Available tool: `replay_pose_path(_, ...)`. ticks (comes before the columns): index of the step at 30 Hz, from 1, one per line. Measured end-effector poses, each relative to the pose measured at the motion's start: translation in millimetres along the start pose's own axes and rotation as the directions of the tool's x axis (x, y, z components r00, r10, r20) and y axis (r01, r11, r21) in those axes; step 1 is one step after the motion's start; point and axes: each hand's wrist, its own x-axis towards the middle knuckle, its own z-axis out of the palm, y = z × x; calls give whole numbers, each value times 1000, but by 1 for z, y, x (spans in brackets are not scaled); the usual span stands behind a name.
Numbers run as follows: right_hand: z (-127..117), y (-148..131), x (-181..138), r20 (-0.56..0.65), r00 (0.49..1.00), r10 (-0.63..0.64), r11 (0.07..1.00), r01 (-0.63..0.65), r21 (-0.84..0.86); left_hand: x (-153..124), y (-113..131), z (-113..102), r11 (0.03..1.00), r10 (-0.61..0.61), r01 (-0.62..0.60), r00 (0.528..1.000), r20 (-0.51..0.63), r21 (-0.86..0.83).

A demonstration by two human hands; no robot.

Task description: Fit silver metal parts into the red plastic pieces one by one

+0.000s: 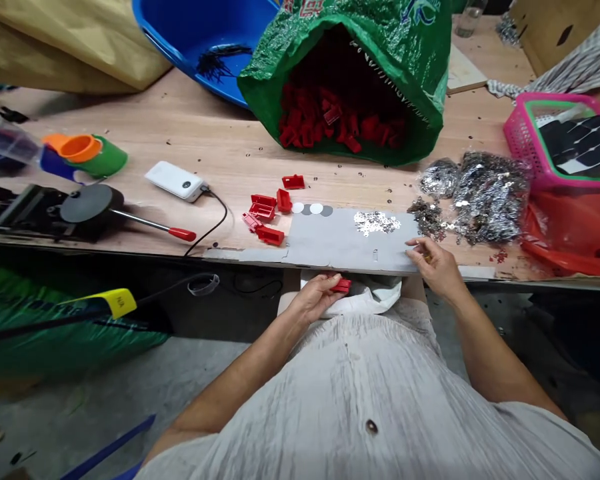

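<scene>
My left hand (316,297) is closed around a small red plastic case (343,286), just below the table's front edge and over my lap. My right hand (439,268) is at the right end of a grey sheet (325,239), thumb and fingertips pinched together; whatever is between them is too small to make out. Small shiny metal pieces (377,223) lie in a loose pile on the sheet. Left of it sit several red plastic cases (270,235), open side showing. White and grey discs (317,209) line the sheet's far left edge.
A green sack (420,73) holding many red parts stands behind, beside a blue basin (180,47). Bagged metal pieces (495,197) and a pink basket (515,130) are at right. A lever tool (93,207) and a white power bank (176,180) occupy the left.
</scene>
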Motion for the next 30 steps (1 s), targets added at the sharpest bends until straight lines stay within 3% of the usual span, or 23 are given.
replay_pose_path(3, -19, 25, 4, -183, 983, -9, 989, -18, -147, 14, -7, -6, 999, 34, -33, 999, -30, 21)
replay_pose_path(6, -31, 41, 8, -248, 968, -39, 968, -25, -248, 22, -10, -6, 996, 64, -60, 996, -54, 70)
replay_pose_path(14, -16, 35, 27, -145, 978, -150, 900, 75, -430, 20, -13, -7, 966, 125, -122, 992, 5, 226)
replay_pose_path(19, -12, 34, 39, -133, 979, -157, 847, 64, -528, 0, 0, -12, 903, 147, -177, 984, 104, 392)
replay_pose_path(21, -13, 35, 41, -115, 980, -163, 836, 76, -544, -13, 12, -13, 874, 204, -250, 967, 152, 416)
replay_pose_path(23, -16, 35, 42, -99, 980, -173, 833, 92, -546, -23, 26, -15, 838, 340, -364, 931, 132, 406)
replay_pose_path(24, -17, 36, 42, -92, 978, -185, 832, 106, -544, -27, 34, -17, 799, 451, -445, 888, 88, 405)
replay_pose_path(25, -17, 36, 42, -83, 975, -204, 835, 130, -534, -29, 42, -21, 733, 577, -531, 816, 25, 426)
replay_pose_path(27, -19, 35, 43, -111, 970, -217, 859, 136, -494, -30, 57, -29, 526, 810, -636, 578, -103, 565)
replay_pose_path(29, -19, 35, 44, -162, 975, -150, 878, 56, -475, -27, 71, -40, 304, 934, -565, 335, -123, 767)
replay_pose_path(30, -20, 35, 44, -186, 978, -99, 883, -1, -469, -23, 76, -45, 214, 961, -487, 262, -92, 847)
